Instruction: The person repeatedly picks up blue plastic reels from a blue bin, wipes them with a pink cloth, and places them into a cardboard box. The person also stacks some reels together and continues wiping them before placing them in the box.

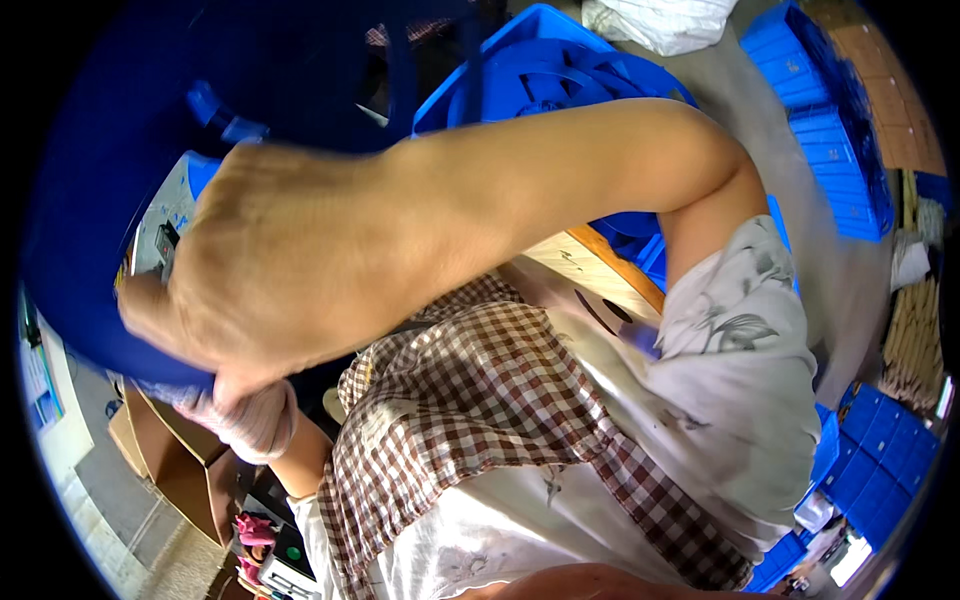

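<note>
My right hand [250,285] reaches across my body to the left and grips the lower rim of a large blue plastic object [90,250] held up close to the camera. That object is blurred, fills the upper left, and has a curved edge. My left hand [250,420], in a pale striped glove, holds the same rim from below, right under my right hand. My right forearm crosses the middle of the view and hides much of what lies behind it.
A blue crate with round blue reels [560,70] stands beyond my arm. Stacked blue crates [830,130] line the right side, more sit at lower right [880,450]. Brown cardboard boxes [170,460] stand at lower left. A checked apron [480,400] covers my front.
</note>
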Demonstrator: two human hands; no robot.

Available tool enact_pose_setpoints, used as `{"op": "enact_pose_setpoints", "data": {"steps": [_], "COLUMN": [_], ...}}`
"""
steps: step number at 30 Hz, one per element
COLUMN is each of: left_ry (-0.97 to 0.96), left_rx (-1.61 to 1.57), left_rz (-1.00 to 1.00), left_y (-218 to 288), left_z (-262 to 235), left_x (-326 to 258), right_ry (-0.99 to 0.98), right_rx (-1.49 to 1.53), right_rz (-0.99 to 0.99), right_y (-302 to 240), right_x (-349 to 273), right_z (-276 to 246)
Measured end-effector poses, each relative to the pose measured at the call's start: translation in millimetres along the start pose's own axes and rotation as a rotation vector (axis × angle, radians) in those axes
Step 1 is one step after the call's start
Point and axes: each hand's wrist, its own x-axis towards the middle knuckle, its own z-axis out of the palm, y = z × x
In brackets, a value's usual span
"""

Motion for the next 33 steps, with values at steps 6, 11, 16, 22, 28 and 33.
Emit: {"op": "enact_pose_setpoints", "data": {"steps": [6, 11, 16, 22, 28, 33], "left_ry": [-0.185, -0.216, -0.179, -0.283, -0.159, -0.117], "left_rx": [0.036, 0.138, 0.396, 0.249, 0.330, 0.347], "left_rz": [0.026, 0.061, 0.226, -0.117, -0.199, -0.230], "left_y": [10.9, 33.3, 62.8, 74.4, 61.8, 58.9], "left_z": [-29.2, -50.0, -105.6, -145.1, -143.6, -142.6], "left_x": [-3.0, -3.8, 2.3, 5.6, -1.5, -3.4], "right_ry": [-0.135, -0.111, -0.069, -0.126, -0.131, -0.247], "right_rx": [-0.049, -0.048, -0.194, -0.581, -0.557, -0.506], "right_rz": [-0.020, 0.058, 0.698, 1.597, 2.036, 2.107], "right_y": [-25.3, -5.4, 97.2, 141.6, 106.2, 79.9], "right_x": [3.7, -36.5, -199.2, -499.1, -467.6, -443.1], "right_z": [21.8, 3.2, -66.6, -77.6, -19.6, 12.7]}}
